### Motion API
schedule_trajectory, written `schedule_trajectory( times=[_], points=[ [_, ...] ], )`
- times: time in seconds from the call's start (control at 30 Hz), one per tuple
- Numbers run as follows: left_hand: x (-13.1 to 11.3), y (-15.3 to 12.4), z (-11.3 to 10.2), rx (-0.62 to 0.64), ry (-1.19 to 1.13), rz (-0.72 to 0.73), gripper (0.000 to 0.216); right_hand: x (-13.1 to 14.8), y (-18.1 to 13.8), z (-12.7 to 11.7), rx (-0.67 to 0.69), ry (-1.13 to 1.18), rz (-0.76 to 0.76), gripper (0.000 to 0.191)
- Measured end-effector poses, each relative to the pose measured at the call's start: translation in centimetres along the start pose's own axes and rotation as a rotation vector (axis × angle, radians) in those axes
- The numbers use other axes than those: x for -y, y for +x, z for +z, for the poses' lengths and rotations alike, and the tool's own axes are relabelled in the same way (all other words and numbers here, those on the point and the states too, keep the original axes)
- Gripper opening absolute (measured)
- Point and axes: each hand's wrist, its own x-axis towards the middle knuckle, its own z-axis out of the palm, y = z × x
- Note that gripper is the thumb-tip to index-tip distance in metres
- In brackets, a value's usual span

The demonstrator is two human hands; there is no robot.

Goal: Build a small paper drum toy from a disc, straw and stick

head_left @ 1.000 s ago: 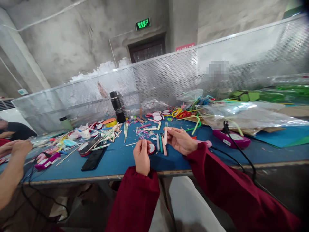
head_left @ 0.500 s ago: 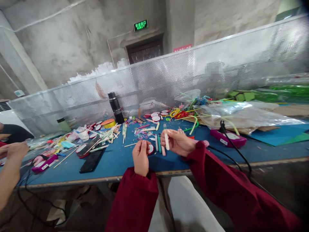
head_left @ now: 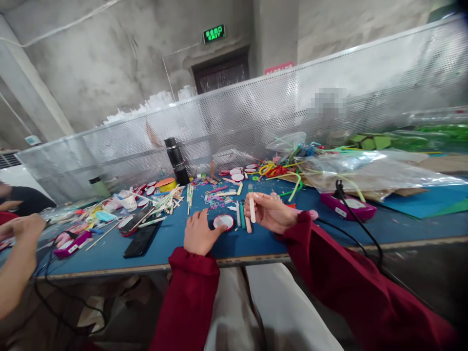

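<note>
My right hand (head_left: 269, 212) is closed on a pale craft stick (head_left: 251, 204), held upright over the blue table (head_left: 175, 241). My left hand (head_left: 199, 232) rests on the table with its fingers loosely spread, the thumb tip touching a round red-rimmed white disc (head_left: 224, 222). Between the hands lie a few coloured sticks (head_left: 241, 217), white, green and pink. Both arms wear dark red sleeves.
A black phone (head_left: 141, 240) lies left of my left hand. A black flask (head_left: 176, 161), heaps of sticks (head_left: 164, 201) and discs crowd the back. A pink glue gun (head_left: 347, 207) with a black cord sits right. Another person's hand (head_left: 22, 229) is at far left. A perforated metal screen (head_left: 256, 117) backs the table.
My left hand has dropped from a raised, closed pose near the disc to the table and moved left, fingers spreading. The right hand keeps the stick almost still.
</note>
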Motion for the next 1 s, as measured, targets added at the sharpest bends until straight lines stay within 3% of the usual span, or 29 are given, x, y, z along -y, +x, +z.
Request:
schedule_trajectory(
  times=[0.07, 0.13, 0.27, 0.5, 0.7, 0.8, 0.9, 1.0],
  points=[
    [-0.4, 0.3, 0.4, 0.074, 0.102, -0.021, 0.077, -0.1, 0.2, -0.3, 0.004, 0.006, -0.006, 0.024],
    [-1.0, 0.6, 0.7, 0.121, 0.141, -0.010, 0.069, -0.3, 0.3, -0.5, 0.014, 0.006, -0.016, 0.023],
    [-1.1, 1.3, 1.3, 0.162, 0.004, 0.040, 0.054, -0.4, 0.5, -0.8, 0.015, 0.005, -0.028, 0.020],
    [0.6, 1.8, 1.8, 0.038, -0.629, 0.040, 0.071, -0.4, 0.3, -0.6, 0.010, -0.020, -0.028, 0.022],
    [0.1, 1.5, 0.9, 0.211, -1.338, -0.309, 0.073, -0.5, 0.4, -0.5, 0.001, -0.055, -0.048, 0.022],
    [-0.7, 1.1, 0.3, 0.223, -1.603, -0.386, 0.066, -0.5, 0.4, -0.5, 0.002, -0.091, -0.063, 0.022],
    [-1.4, 0.5, 0.1, 0.192, -1.670, -0.370, 0.053, -0.4, 0.3, -0.5, -0.018, -0.105, -0.057, 0.023],
    [-1.9, -0.5, 0.2, 0.053, -1.485, -0.275, 0.046, -0.5, 0.3, -0.4, -0.057, -0.093, -0.029, 0.024]
  ],
)
